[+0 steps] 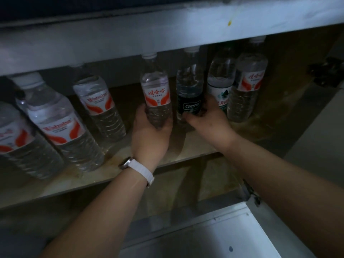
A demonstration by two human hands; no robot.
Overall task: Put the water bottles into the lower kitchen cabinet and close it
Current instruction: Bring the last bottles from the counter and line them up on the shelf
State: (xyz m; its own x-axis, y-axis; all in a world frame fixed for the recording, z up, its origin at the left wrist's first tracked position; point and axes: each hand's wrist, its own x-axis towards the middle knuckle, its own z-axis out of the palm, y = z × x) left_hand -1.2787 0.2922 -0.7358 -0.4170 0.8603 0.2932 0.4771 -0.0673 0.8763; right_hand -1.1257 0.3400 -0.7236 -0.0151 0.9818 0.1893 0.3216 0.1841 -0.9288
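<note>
Both my hands reach into the open lower cabinet, over its shelf point(186, 146). My left hand point(150, 135), with a white watch on the wrist, grips the base of a clear bottle with a red-and-white label point(156, 94), held upright above the shelf. My right hand point(206, 120) is closed around the lower part of a bottle with a dark label point(189, 90). Right of it stand a green-labelled bottle point(220, 81) and another red-labelled bottle point(247, 86). Three more red-labelled bottles point(100, 107) point(55, 123) point(11, 138) stand on the left of the shelf.
The cabinet's pale top rail point(167, 28) hides most bottle caps. A dark hinge point(327, 71) sits on the right side wall. The open white door point(214, 237) lies low at the bottom right, below my right forearm.
</note>
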